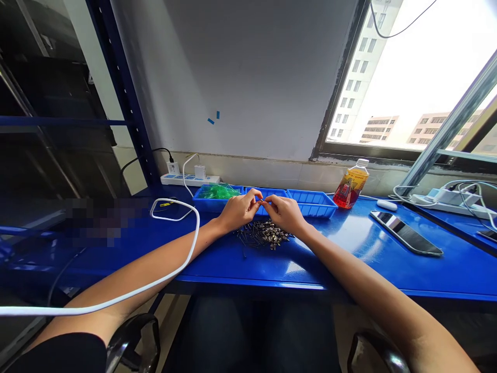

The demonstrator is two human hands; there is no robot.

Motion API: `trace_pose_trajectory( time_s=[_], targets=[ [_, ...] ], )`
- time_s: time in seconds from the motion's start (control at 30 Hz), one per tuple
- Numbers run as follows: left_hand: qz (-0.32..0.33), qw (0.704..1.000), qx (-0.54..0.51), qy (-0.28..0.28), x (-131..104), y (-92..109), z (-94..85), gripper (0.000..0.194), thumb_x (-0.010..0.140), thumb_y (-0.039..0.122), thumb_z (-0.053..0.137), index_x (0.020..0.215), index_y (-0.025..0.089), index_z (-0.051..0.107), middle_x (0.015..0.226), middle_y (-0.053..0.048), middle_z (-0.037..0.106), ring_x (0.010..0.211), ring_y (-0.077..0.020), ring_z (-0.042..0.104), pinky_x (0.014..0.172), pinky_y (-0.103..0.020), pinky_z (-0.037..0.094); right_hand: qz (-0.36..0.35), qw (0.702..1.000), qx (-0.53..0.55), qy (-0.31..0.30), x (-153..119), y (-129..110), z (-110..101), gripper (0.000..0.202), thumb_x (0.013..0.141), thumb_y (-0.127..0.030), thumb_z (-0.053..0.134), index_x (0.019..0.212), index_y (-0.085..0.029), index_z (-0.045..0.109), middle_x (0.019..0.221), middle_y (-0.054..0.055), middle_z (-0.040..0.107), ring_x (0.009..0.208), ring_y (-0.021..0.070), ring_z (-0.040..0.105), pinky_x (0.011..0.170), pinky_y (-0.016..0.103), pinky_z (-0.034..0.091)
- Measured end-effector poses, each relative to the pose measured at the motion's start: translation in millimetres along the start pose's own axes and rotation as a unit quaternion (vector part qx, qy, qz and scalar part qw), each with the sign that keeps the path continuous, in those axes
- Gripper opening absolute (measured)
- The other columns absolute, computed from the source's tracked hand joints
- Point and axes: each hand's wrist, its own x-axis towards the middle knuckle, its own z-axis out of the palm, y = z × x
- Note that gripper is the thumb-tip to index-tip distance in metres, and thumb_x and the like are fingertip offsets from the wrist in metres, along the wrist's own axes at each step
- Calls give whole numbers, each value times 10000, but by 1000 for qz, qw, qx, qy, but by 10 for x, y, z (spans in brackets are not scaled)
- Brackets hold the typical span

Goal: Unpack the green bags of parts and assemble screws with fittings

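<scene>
My left hand (241, 208) and my right hand (285, 211) meet fingertip to fingertip over the blue table, each closed in a pinch. Whatever lies between the fingertips is too small to make out. Just below them is a pile of small metal pieces (274, 235), with thin dark screw-like pieces (250, 235) on its left side. Behind the hands stand blue trays: the left one holds green material in clear plastic (219, 191), the middle one is partly hidden by my hands, and the right tray (316, 210) shows its ribbed wall.
A bottle of red drink (351, 185) stands right of the trays. Farther right lie a phone (406, 233) and a white case (387, 205). A white cable (194, 238) loops across my left forearm. Power strips (186, 180) sit along the wall.
</scene>
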Motion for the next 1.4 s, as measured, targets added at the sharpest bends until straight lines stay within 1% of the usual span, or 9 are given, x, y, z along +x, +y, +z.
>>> trace_pose_trajectory(
  time_s=[0.1,0.27,0.4,0.47,0.57,0.87,1.1,1.27,1.4],
  targets=[
    [7,1000,-2,2,2,-9,1,127,858,218,464,969,188,518,629,37,565,500,-95,486,516,-202,324,1,1000,0,-8,0,1,-6,274,894,-351,436,779,-185,620,528,-11,558,484,105,474,504,211,268],
    [4,1000,1,-6,6,-5,-17,116,872,250,471,928,184,547,617,30,576,508,-104,498,525,-210,319,6,1000,5,-10,3,-6,-20,234,884,-315,437,787,-183,604,549,-7,570,498,112,484,516,217,279],
    [-2,1000,13,-7,10,-1,-28,141,884,246,444,937,185,560,637,17,601,529,-115,522,526,-216,317,9,1000,27,-4,-3,-17,-15,178,860,-317,475,909,-181,578,545,-28,558,502,116,502,517,210,293],
    [-2,1000,13,-4,11,-2,-27,162,894,250,424,941,185,565,639,11,607,534,-118,529,523,-217,313,7,999,39,0,-8,-19,-7,192,844,-308,495,978,-180,549,553,-40,554,500,115,505,521,206,303],
    [1,1000,12,1,10,-6,-21,190,905,265,402,927,182,572,625,8,604,533,-120,532,522,-219,311,2,999,47,2,-10,-16,-1,202,832,-282,504,1010,-187,518,568,-48,557,500,111,504,535,205,315],
    [-1,1000,17,-4,13,7,-28,208,909,293,391,905,178,564,601,14,580,535,-128,530,520,-225,306,4,1000,30,-2,1,-19,2,128,831,-272,497,907,-189,559,541,-37,551,510,119,509,521,216,290],
    [-19,1000,7,-8,19,34,-34,163,874,253,429,975,174,531,620,25,568,514,-117,506,523,-219,330,7,1000,20,12,4,-36,-22,151,846,-300,486,814,-191,584,530,-24,555,511,118,515,517,215,298],
    [-16,1000,11,-15,11,42,-38,120,863,241,445,901,172,536,590,29,542,497,-115,487,518,-222,321,6,1000,21,11,10,-54,-41,190,851,-291,468,749,-184,588,521,-18,552,493,108,497,501,212,278],
    [-19,1000,14,-15,4,49,-47,104,851,229,448,864,173,535,587,27,542,506,-121,492,523,-226,323,7,1000,21,8,10,-59,-43,193,853,-294,462,760,-184,590,527,-19,553,498,107,495,500,210,270]
  ],
)
